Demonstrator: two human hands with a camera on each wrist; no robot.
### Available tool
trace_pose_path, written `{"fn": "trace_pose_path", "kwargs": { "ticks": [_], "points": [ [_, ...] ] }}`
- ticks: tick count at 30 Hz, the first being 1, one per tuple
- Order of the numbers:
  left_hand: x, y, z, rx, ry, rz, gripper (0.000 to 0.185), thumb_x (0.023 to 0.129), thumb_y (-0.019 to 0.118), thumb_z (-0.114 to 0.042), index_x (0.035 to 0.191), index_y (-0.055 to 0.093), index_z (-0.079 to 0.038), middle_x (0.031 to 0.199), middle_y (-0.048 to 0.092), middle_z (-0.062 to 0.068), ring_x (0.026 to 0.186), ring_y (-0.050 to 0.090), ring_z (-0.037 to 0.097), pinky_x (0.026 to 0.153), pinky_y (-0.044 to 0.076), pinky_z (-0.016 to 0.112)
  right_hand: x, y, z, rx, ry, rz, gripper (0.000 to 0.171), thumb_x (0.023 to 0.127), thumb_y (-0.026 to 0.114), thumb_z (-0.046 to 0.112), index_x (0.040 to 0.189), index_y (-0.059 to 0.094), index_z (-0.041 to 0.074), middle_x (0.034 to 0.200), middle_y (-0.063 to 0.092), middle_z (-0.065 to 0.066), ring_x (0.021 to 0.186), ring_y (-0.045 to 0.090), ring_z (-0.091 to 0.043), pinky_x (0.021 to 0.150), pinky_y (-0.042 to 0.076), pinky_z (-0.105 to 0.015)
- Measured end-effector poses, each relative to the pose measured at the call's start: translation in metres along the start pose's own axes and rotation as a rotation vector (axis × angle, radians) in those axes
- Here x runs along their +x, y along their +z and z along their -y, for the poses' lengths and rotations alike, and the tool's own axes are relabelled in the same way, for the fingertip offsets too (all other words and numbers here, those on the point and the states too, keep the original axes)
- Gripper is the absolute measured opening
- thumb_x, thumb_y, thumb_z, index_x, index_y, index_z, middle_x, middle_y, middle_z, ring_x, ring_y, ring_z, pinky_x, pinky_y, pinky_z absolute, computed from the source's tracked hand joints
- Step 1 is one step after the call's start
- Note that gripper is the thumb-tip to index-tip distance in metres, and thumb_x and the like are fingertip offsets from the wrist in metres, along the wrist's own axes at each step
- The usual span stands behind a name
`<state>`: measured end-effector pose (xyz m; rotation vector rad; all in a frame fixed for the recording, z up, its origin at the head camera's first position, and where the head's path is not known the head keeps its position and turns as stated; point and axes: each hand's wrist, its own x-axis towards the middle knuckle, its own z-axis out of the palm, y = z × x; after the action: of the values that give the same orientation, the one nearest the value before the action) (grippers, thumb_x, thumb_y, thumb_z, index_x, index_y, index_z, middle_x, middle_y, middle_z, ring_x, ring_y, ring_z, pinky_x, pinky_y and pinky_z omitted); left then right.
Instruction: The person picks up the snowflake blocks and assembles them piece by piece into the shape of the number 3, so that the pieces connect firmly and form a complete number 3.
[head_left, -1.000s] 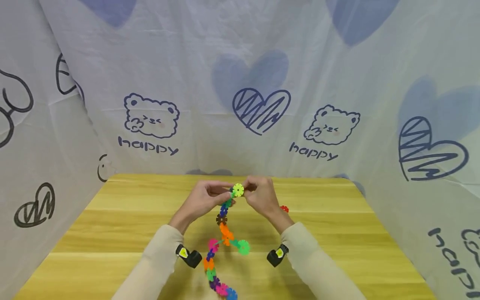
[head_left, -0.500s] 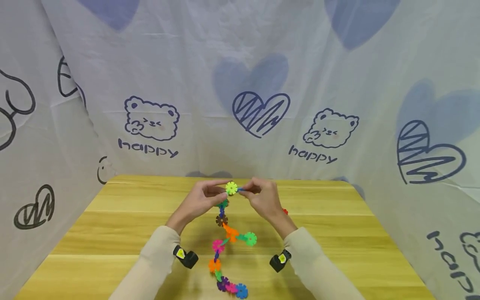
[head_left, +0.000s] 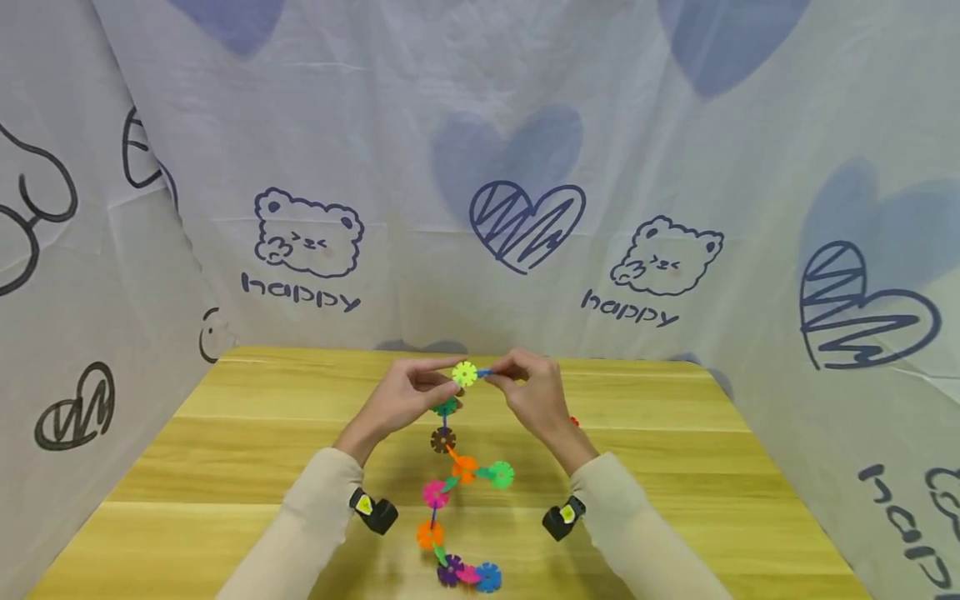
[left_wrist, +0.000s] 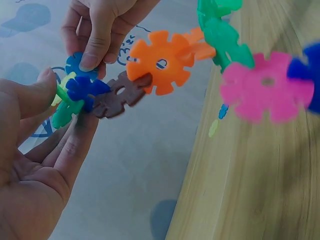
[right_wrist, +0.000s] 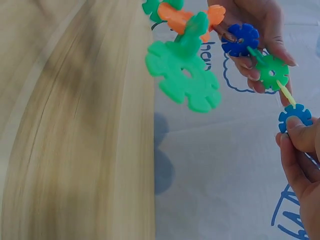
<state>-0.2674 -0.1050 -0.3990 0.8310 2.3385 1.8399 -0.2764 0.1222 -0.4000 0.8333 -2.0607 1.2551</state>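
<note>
Chain assembly, late stage. Nearest the viewer, the free end of the snowflake-disc chain [head_left: 453,475] lies on the wooden table [head_left: 225,467], ending in a purple, pink and blue cluster; from there it rises through orange, pink, brown and green discs, with a bright green disc [head_left: 500,475] branching to the right. Each disc is flat, rigid, glossy plastic with a notched, gear-like rim and a central hole; neighbours interlock slot into slot at right angles. Above the table's far half, the left hand [head_left: 405,398] pinches the chain's upper end just below the yellow-green disc [head_left: 464,373], thumb and fingers curled round it. The right hand [head_left: 528,393] pinches a small blue disc [right_wrist: 295,116] between thumb and forefinger, its edge meeting the yellow-green one. Judged from this, many discs are already joined and the blue one is being seated; whether it is fully seated cannot be told. A red disc [head_left: 573,422] lies loose beside the right wrist. Behind, printed fabric [head_left: 525,125], soft and creased, bears bears and hearts.
</note>
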Motion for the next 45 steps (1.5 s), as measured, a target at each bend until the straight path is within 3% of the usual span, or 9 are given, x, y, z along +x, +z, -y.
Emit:
{"fn": "trace_pose_path", "kwargs": {
  "ticks": [6,14,19,23,38,45],
  "points": [
    [0.002,0.005,-0.003,0.052,-0.014,-0.016,0.043,0.099,0.069,-0.011,0.140,0.062,0.000,0.105,0.077,0.025,0.086,0.079,0.022,0.079,0.064,0.030,0.000,-0.001,-0.001,-0.074,-0.065,0.013,0.012,0.080,0.082,-0.010,0.079,0.074,0.000,0.078,0.074,-0.013,0.070,0.076,-0.025,0.068,0.064,-0.029],
    [0.002,0.008,-0.003,0.071,0.012,-0.031,0.042,0.100,0.068,-0.011,0.138,0.062,0.005,0.104,0.077,0.026,0.089,0.078,0.030,0.076,0.062,0.025,0.003,0.002,-0.001,-0.230,-0.287,0.005,0.019,0.078,0.081,-0.013,0.073,0.070,0.002,0.069,0.070,-0.010,0.062,0.068,-0.020,0.059,0.059,-0.028],
    [0.000,0.009,0.000,0.041,-0.017,-0.021,0.041,0.100,0.066,-0.008,0.138,0.061,0.005,0.106,0.076,0.028,0.087,0.078,0.032,0.074,0.063,0.027,0.001,0.006,-0.004,-0.263,-0.353,0.011,0.023,0.078,0.075,-0.019,0.072,0.068,0.002,0.068,0.068,-0.009,0.061,0.067,-0.019,0.059,0.059,-0.027],
    [-0.001,0.010,0.004,0.057,-0.035,-0.026,0.041,0.100,0.066,-0.007,0.139,0.061,0.004,0.106,0.077,0.025,0.089,0.078,0.030,0.073,0.062,0.026,0.000,0.006,-0.003,-0.256,-0.352,0.049,0.024,0.080,0.072,-0.021,0.073,0.068,0.002,0.069,0.068,-0.008,0.062,0.067,-0.018,0.060,0.058,-0.025],
    [0.002,0.010,0.006,0.110,-0.080,-0.049,0.047,0.098,0.072,-0.019,0.140,0.062,-0.001,0.110,0.077,0.022,0.092,0.079,0.028,0.080,0.063,0.034,0.008,-0.004,-0.005,-0.223,-0.253,0.153,0.014,0.081,0.081,-0.010,0.081,0.075,0.003,0.079,0.074,-0.009,0.070,0.072,-0.019,0.067,0.061,-0.025],
    [0.007,0.012,0.010,0.047,-0.128,-0.019,0.041,0.101,0.068,-0.029,0.137,0.065,-0.011,0.120,0.075,0.020,0.092,0.079,0.024,0.077,0.060,0.032,0.007,0.001,-0.013,-0.157,-0.255,0.202,0.011,0.082,0.081,-0.008,0.084,0.077,0.003,0.080,0.076,-0.010,0.071,0.073,-0.019,0.068,0.062,-0.025]
  ]
}}
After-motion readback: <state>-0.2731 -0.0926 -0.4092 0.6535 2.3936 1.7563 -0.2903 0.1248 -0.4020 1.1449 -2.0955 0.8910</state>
